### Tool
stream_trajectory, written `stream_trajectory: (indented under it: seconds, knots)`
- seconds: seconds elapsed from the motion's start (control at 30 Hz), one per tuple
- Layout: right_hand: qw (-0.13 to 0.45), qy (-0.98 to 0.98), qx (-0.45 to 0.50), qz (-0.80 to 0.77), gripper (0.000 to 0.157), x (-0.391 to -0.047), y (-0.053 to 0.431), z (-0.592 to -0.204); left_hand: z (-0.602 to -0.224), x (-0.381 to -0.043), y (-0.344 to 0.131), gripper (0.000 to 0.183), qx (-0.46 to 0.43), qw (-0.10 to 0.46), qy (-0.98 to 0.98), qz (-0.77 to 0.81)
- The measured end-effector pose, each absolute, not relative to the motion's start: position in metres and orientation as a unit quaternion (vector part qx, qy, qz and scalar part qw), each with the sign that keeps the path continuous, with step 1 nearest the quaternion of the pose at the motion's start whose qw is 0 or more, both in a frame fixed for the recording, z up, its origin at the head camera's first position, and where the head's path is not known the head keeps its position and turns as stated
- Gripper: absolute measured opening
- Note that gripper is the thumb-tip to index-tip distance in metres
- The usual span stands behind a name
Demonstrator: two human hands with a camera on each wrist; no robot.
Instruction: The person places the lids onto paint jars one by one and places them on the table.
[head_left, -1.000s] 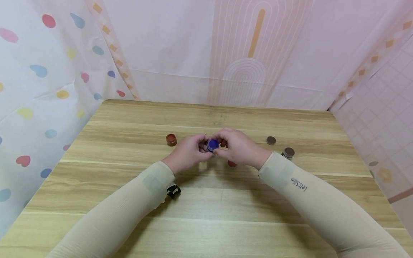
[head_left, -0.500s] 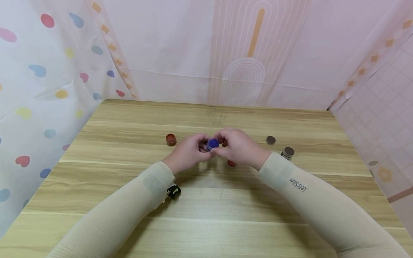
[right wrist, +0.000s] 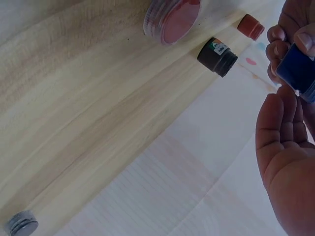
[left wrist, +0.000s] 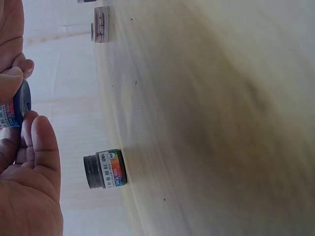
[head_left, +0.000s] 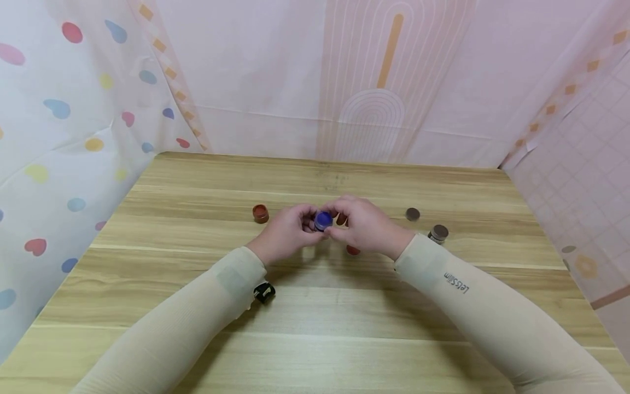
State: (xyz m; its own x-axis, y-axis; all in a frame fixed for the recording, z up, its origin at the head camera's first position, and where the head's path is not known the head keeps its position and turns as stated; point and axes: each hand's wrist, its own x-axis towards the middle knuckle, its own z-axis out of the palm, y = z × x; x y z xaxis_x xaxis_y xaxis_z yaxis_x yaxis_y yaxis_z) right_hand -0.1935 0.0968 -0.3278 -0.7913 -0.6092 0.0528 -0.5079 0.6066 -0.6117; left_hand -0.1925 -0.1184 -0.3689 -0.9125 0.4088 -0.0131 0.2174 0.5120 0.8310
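A small blue paint jar (head_left: 323, 220) is held above the table between both hands, its blue top facing up in the head view. My left hand (head_left: 285, 232) grips it from the left, fingers curled around its side. From the right, my right hand (head_left: 366, 227) pinches it, with the thumb near the rim. The left wrist view shows part of the jar's printed label (left wrist: 9, 114). In the right wrist view the dark blue body (right wrist: 297, 71) pokes out between the fingers. A red disc (head_left: 353, 250) lies on the table, partly hidden by the right hand.
An orange-red paint jar (head_left: 261, 213) stands to the left. A dark labelled jar (left wrist: 106, 169) stands behind the hands, mostly hidden from the head view. To the right are a brown-topped jar (head_left: 438, 233) and a brown disc (head_left: 412, 214). Patterned sheets (head_left: 256, 82) border the table.
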Motion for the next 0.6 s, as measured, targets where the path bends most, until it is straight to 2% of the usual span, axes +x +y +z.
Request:
stream_trajectory:
  seconds: [0.2, 0.43, 0.6]
  knots:
    - [0.085, 0.899, -0.283, -0.323, 0.032, -0.1933, 0.0947, -0.3291, -0.3685, -0.1931, -0.118, 0.028, 0.176, 0.107, 0.865, 0.458]
    - [0.073, 0.898, -0.305, -0.31, 0.05, -0.1954, 0.0973, -0.3323, -0.3671, -0.1928, -0.1183, 0.031, 0.181, 0.109, 0.862, 0.461]
    - [0.073, 0.892, -0.318, -0.312, 0.045, -0.1949, 0.0983, -0.332, -0.3653, -0.1921, -0.1191, 0.031, 0.184, 0.11, 0.859, 0.465]
